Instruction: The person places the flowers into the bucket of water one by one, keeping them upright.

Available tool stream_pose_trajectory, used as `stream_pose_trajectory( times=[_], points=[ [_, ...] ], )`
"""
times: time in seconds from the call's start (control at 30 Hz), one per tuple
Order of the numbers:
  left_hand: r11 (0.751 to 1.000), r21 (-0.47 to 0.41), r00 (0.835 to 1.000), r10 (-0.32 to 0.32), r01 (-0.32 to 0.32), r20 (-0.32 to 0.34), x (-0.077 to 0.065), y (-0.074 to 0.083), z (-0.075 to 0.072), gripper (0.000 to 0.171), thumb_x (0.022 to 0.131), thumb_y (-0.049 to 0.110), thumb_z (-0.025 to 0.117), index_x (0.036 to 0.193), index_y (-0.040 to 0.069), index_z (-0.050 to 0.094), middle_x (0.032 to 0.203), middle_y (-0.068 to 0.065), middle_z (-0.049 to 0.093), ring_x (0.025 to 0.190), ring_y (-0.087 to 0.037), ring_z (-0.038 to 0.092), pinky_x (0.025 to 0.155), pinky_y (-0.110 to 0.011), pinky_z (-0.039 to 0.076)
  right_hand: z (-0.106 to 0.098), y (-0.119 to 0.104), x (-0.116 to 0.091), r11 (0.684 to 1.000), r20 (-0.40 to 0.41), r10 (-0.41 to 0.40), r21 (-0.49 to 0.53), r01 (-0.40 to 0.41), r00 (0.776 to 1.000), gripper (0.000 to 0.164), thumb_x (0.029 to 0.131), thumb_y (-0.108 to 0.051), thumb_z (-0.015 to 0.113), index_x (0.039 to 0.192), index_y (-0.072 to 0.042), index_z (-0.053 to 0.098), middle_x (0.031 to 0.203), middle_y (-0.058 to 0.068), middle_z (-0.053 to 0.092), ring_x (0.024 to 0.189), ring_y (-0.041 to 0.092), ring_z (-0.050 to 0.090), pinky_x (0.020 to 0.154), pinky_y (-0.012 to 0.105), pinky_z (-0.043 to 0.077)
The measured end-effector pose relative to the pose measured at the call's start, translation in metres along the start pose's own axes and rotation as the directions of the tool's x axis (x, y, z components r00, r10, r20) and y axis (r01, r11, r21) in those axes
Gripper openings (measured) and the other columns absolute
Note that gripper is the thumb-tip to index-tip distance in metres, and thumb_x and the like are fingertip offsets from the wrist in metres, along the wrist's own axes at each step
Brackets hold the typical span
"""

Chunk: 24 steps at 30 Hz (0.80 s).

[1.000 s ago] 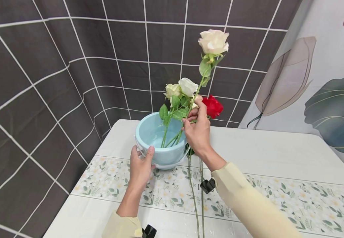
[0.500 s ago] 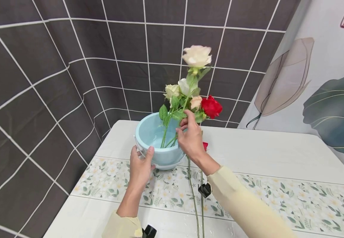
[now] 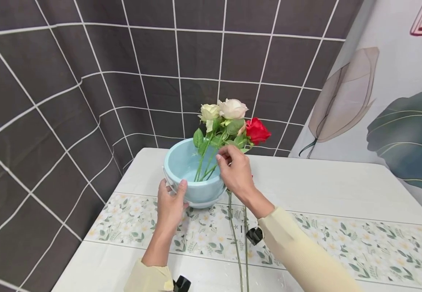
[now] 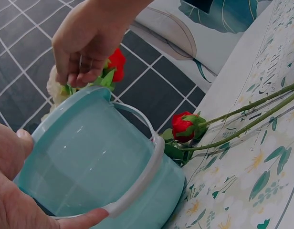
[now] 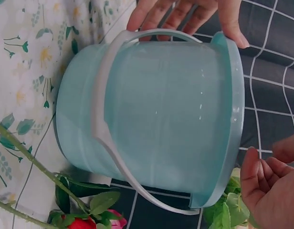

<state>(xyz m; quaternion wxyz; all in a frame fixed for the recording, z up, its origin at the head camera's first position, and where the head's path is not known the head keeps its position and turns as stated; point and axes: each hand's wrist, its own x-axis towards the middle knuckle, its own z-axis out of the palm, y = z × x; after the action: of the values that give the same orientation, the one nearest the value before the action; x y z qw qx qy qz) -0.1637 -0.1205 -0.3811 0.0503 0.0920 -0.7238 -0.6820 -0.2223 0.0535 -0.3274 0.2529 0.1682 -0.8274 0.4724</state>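
My left hand (image 3: 169, 207) grips the side of a light blue bucket (image 5: 161, 109), thumb at the rim and fingers against the wall. Inside stand several roses: a pale yellow rose (image 3: 209, 112), a large creamy white rose (image 3: 232, 108) and a red rose (image 3: 257, 131), their stems leaning right. Over the right rim my right hand (image 3: 236, 170) hovers beside the stems with loosely bent fingers. In the right wrist view a gap shows between thumb and fingertips with no stem in it. The leaves (image 5: 235, 207) lie just below that hand.
Two long rose stems (image 3: 235, 239) lie on the patterned tablecloth (image 3: 335, 243), right of the bucket. A red rose head (image 4: 185, 126) on one lies close to the bucket's base. The white bucket handle (image 4: 147, 176) hangs down. Dark grid-patterned cloth (image 3: 152, 48) stands behind.
The creamy white rose has dropped down and left into the bucket among the other roses. My right hand has lowered to the rim and let go of its stem. My left hand keeps its grip.
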Motion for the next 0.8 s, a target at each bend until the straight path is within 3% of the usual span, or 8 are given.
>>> stream_pose_trajectory(
  times=[0.8],
  points=[
    [1.0,-0.005,1.0,0.005,-0.005,0.005,-0.002,-0.001,0.0,0.088,0.095,0.051,0.05,0.154,0.008,0.0,0.147,-0.027,0.02,0.127,-0.045,0.042,0.092,-0.043,0.056,-0.041,0.002,-0.036,0.98,-0.045,0.191,-0.057,-0.193,0.981,0.007,0.095,-0.011,0.061,0.1,-0.008,0.064,0.077,0.004,0.061,0.065,0.018,0.051,0.057,0.027,0.044]
  ],
)
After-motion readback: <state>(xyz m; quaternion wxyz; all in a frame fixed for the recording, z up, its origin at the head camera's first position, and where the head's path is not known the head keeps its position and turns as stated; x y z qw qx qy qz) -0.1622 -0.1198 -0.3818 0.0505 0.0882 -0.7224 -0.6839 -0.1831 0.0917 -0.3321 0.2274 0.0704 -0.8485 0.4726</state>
